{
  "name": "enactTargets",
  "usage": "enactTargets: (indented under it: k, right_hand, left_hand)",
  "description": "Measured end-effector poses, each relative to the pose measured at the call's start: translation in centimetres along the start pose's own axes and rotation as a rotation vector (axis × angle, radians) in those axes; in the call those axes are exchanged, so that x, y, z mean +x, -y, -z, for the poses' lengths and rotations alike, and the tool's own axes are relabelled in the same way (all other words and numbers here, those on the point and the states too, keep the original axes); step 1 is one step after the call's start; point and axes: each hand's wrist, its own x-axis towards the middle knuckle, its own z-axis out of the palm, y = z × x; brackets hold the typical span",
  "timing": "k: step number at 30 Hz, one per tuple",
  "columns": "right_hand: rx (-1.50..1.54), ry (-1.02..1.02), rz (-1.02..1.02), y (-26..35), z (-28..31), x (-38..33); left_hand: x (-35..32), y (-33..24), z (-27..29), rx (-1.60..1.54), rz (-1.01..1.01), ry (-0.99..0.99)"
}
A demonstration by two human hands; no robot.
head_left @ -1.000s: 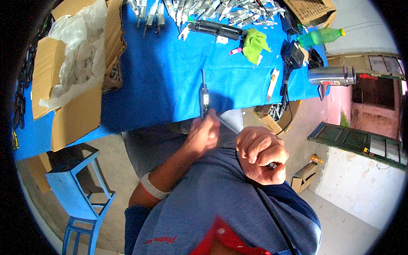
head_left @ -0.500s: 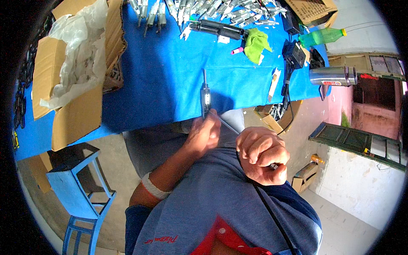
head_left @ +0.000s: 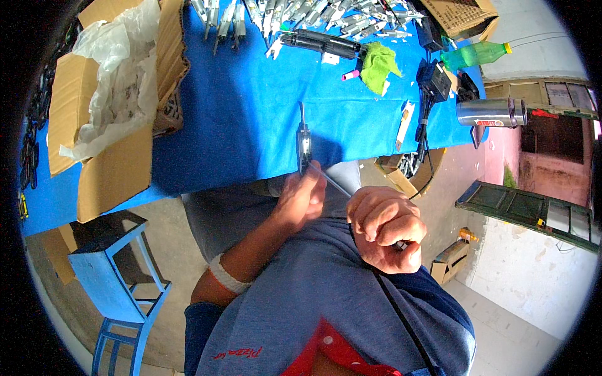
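Note:
In my left hand [head_left: 304, 195] is a slim dark grey device [head_left: 304, 143], gripped by its lower end between thumb and fingers. A thin metal rod juts from its top over the blue-covered table [head_left: 226, 119], and a pale strip shows on its face. My right hand [head_left: 387, 229] is closed around a thin-shafted tool, whose pale shaft [head_left: 340, 187] points up and left toward the device's lower end. Its handle is mostly hidden by my fingers. A black cord [head_left: 401, 321] runs below that hand across my shirt. Whether the shaft touches the device, I cannot tell.
Several similar grey parts [head_left: 357, 15] lie heaped at the table's far side, near black bars [head_left: 320, 42] and a green cloth [head_left: 379, 67]. At left stands an open cardboard box [head_left: 116, 182]; at right, a green bottle [head_left: 476, 55], a steel flask [head_left: 492, 113] and a black adapter [head_left: 435, 80].
My right hand has shifted very slightly to the left. The left hand and the device in it look unmoved.

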Motion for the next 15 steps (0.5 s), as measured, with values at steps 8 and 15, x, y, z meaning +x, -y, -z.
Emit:
enactTargets:
  k: [8,15]
  right_hand:
    - [0.001,0.024,-0.131,0.1,-0.8,1.4]
    - [0.012,0.048,-0.316,0.0,-1.3,3.3]
  left_hand:
    - [-0.1,-0.6,-0.5,-0.002,0.028,-0.036]
    - [0.2,-0.1,0.0,0.077,-0.021,0.002]
